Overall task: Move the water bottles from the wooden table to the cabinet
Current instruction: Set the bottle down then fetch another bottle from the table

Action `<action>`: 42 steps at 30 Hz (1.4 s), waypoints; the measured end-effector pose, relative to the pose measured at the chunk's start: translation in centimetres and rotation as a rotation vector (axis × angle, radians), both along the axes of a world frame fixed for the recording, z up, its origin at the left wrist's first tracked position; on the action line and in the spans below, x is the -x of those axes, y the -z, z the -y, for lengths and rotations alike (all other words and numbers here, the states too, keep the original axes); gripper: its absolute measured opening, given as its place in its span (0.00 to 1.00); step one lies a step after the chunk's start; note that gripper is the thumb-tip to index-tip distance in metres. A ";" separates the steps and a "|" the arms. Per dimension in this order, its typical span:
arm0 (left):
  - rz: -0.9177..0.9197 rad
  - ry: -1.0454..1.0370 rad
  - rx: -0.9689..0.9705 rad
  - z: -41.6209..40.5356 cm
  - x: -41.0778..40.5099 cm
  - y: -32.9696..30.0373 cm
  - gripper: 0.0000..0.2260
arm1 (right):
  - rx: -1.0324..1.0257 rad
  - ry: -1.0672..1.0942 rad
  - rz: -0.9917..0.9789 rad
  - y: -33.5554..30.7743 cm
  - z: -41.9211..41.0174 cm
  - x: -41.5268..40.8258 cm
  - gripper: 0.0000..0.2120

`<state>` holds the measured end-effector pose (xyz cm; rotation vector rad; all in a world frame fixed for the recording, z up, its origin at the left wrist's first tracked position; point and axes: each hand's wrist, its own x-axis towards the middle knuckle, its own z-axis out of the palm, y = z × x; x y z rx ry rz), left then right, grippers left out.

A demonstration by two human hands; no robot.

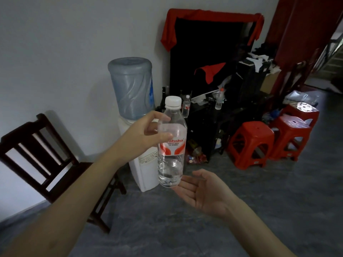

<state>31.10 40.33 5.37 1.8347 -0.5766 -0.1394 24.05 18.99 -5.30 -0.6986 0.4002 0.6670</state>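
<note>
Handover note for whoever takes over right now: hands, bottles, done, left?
Left hand grips the water bottle upright, in mid-air.
Right hand is open, palm up, just under the bottle's base.
Two small bottles already stand on the dark cabinet ahead.
Wooden table not in view.
Left: carry this bottle to the cabinet and set it down; check the table for more.

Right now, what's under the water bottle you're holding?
The right hand, open with palm up, sits just under the water bottle, which the left hand grips. Below that is grey floor. Whether the palm touches the bottle is unclear.
</note>
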 end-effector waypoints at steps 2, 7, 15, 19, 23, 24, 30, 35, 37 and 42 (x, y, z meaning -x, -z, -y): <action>-0.001 -0.003 0.011 0.8 -2.8 0.3 0.21 | 0.002 0.005 -0.001 0.3 0.7 -2.8 0.22; -0.016 -0.010 0.015 3.8 -10.6 0.8 0.24 | 0.037 -0.013 0.004 0.8 3.7 -10.6 0.23; -0.073 -0.045 0.039 10.7 -23.5 0.5 0.19 | 0.054 -0.079 0.017 -0.3 10.9 -23.8 0.23; -0.085 -0.048 0.028 13.8 -28.2 1.1 0.21 | 0.071 -0.046 -0.028 -0.1 13.5 -29.1 0.22; -0.110 -0.013 0.034 16.4 -32.5 1.0 0.23 | 0.040 -0.058 -0.044 0.6 15.7 -33.2 0.23; -0.110 -0.010 0.035 17.0 -33.6 1.0 0.23 | 0.040 -0.057 -0.043 0.8 16.2 -34.3 0.23; -0.107 -0.029 0.027 19.2 -40.8 2.3 0.17 | 0.040 0.005 -0.052 1.7 18.2 -41.2 0.21; -0.113 -0.057 0.056 19.6 -47.6 4.2 0.16 | 0.050 0.010 -0.071 2.9 18.8 -48.0 0.21; -0.118 -0.062 0.061 19.3 -50.9 4.9 0.16 | 0.066 0.009 -0.094 3.6 18.8 -51.4 0.21; -0.123 -0.080 0.056 17.9 -59.1 6.9 0.20 | 0.127 -0.001 -0.149 4.9 18.1 -60.2 0.21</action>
